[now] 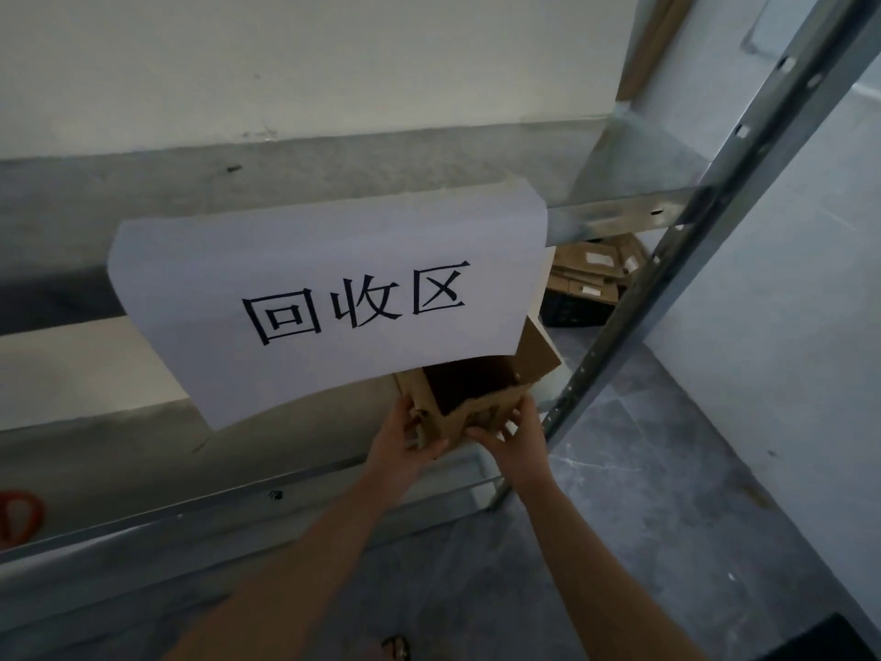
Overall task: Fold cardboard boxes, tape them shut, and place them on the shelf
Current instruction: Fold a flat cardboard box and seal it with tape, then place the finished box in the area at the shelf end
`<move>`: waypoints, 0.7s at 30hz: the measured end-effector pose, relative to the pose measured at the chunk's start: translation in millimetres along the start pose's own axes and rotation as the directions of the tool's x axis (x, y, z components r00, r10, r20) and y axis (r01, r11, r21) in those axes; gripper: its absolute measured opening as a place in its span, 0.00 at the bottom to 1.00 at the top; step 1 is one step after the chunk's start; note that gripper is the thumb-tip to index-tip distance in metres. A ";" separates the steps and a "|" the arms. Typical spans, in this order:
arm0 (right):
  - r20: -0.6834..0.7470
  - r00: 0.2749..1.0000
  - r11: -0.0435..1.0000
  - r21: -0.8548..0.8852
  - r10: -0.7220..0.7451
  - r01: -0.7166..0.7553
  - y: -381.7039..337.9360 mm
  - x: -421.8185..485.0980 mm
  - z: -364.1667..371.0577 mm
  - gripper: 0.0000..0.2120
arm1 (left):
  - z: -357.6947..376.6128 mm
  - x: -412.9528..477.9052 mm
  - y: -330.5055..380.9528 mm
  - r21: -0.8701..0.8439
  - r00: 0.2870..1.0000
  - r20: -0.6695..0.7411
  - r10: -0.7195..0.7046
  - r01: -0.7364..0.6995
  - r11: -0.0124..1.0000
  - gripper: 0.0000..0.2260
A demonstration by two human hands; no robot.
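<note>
**Head view: open box being held at the shelf's front edge**

Both hands are holding a small brown cardboard box (pixel 469 403) at the front edge of the lower grey metal shelf (pixel 143 460). The box is sitting close to the shelf's right corner, beside the slotted grey metal upright (pixel 667 279). Whether the box is resting on the shelf or hanging just in front of it, I cannot tell. Its top is standing open, with the dark inside showing and one flap (pixel 538 355) sticking up to the right. That flap is partly under the large white paper sign with black characters (pixel 324 298), which is hanging from the level above. No tape is showing on the box.

Judging from that, the folding step is in hand rather than the placing: the box is formed but not yet closed. The next move is calling for the top flaps to be pressed down flat and held there so tape can run across the seam.

The left hand (pixel 405 436) is gripping the box's near left corner, fingers curled round the side. The right hand (pixel 515 434) is clasping the near right side, fingers spread and bent against the cardboard, thumb reaching across the front face.
</note>
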State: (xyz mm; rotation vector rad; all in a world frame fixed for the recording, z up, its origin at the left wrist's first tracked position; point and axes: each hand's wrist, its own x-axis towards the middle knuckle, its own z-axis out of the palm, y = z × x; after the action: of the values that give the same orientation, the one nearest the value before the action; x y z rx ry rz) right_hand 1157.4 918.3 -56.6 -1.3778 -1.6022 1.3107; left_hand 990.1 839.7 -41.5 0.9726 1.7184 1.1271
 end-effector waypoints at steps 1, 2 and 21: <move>0.005 1.000 1.000 -0.007 -0.001 0.001 1.7 1.5 -0.3 0.39 | 1.7 0.0 -3.2 -0.008 1.000 -0.006 -0.009 0.009 1.000 0.29; 0.006 1.000 1.000 -0.015 0.003 -0.003 4.1 1.7 -0.6 0.41 | 4.6 -1.5 -5.2 -0.022 1.000 -0.016 -0.016 0.015 1.000 0.29; 0.434 0.885 0.687 -0.593 -0.167 0.420 -55.7 -144.9 82.9 0.29 | -149.6 -135.8 -35.1 0.944 0.981 0.118 0.153 -0.159 0.290 0.27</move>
State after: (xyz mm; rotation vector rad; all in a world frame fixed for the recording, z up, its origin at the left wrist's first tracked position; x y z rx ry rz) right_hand 1098.9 759.2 -9.3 -1.2061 -2.6158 0.8088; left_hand 893.1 662.4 -7.5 1.8879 2.3396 -0.0053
